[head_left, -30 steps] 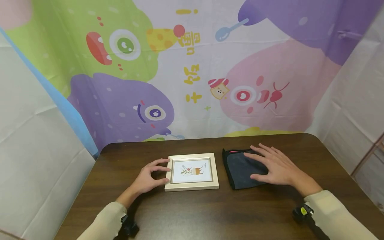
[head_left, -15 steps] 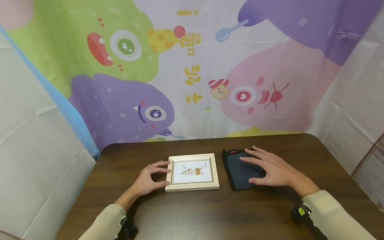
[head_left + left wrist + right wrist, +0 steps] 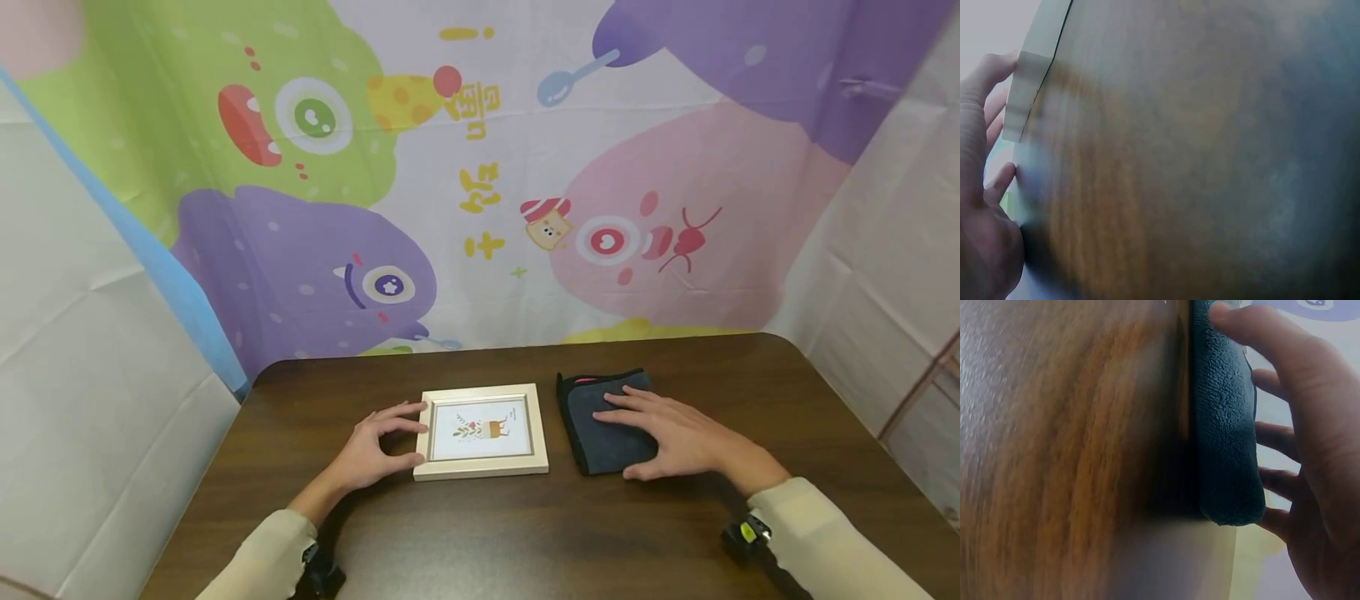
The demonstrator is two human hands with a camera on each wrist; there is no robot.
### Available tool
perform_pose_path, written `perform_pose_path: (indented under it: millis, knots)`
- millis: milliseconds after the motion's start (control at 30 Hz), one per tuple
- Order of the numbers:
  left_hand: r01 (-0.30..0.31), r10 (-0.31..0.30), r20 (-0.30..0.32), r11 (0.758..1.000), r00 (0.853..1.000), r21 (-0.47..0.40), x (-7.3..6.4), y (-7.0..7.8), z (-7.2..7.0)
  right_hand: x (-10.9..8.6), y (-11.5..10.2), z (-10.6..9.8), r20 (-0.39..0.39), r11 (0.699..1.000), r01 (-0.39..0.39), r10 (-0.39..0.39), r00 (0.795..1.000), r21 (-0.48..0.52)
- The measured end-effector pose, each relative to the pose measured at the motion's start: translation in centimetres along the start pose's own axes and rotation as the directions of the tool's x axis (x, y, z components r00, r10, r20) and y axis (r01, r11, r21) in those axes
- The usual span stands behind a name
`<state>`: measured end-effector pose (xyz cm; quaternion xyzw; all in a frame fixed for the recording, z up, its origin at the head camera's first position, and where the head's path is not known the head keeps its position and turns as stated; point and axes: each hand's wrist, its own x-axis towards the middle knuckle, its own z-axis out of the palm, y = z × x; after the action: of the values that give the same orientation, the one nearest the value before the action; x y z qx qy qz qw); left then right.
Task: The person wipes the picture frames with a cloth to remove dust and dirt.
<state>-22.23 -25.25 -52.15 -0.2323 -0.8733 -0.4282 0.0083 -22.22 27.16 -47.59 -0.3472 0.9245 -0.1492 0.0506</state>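
Note:
A picture frame (image 3: 480, 468) in pale cream lies flat on the table, holding a print of an animal with leaves and flowers. At its left edge my left hand (image 3: 369, 450) touches the border with fingertips and thumb, the fingers relaxed. To the frame's right lies a folded dark blue-grey cloth (image 3: 600, 425) with black edging and a bit of red at its top fold. My right hand (image 3: 682, 437) lies over the cloth's right part with fingers spread. In the right wrist view, the fuzzy folded cloth (image 3: 1225, 425) shows its thick edge, thumb at its upper end.
The dark wooden table (image 3: 480, 542) has rounded far corners. Behind it hangs a curtain (image 3: 495, 167) printed with cartoon monsters, and pale sheets (image 3: 75, 333) close in both sides. A small black device (image 3: 746, 533) is strapped at each wrist.
My right hand has slid left and toward me over the cloth, uncovering its top right corner. My left hand and the picture frame stay practically where they were.

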Motion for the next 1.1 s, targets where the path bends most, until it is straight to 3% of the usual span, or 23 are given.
perform_pose_path:
  millis: [167,567,800,933,1100]
  knots:
    - [0.006,-0.006,0.003,1.0,1.0,-0.008,0.0,0.0,0.0,0.3,-0.2,0.0,0.054,1.0,-0.018,0.017,0.998,0.008]
    - [-0.008,0.008,0.008,1.0,1.0,0.013,0.0,0.1,0.0,0.9,-0.7,-0.2,0.097,0.999,-0.015,0.019,0.995,-0.044]
    - [-0.008,0.008,0.014,1.0,1.0,0.018,-0.1,0.2,0.0,1.5,-0.3,0.6,-0.054,0.971,0.107,-0.121,0.991,-0.212]
    - [-0.008,0.008,0.016,1.0,1.0,0.021,-0.1,0.3,0.0,2.1,-0.3,0.8,-0.109,0.964,0.08,-0.111,0.988,-0.252]
    - [-0.012,0.012,0.013,1.0,1.0,0.024,0.0,0.3,0.1,2.4,-0.4,0.9,-0.118,0.961,0.059,-0.094,0.989,-0.271]
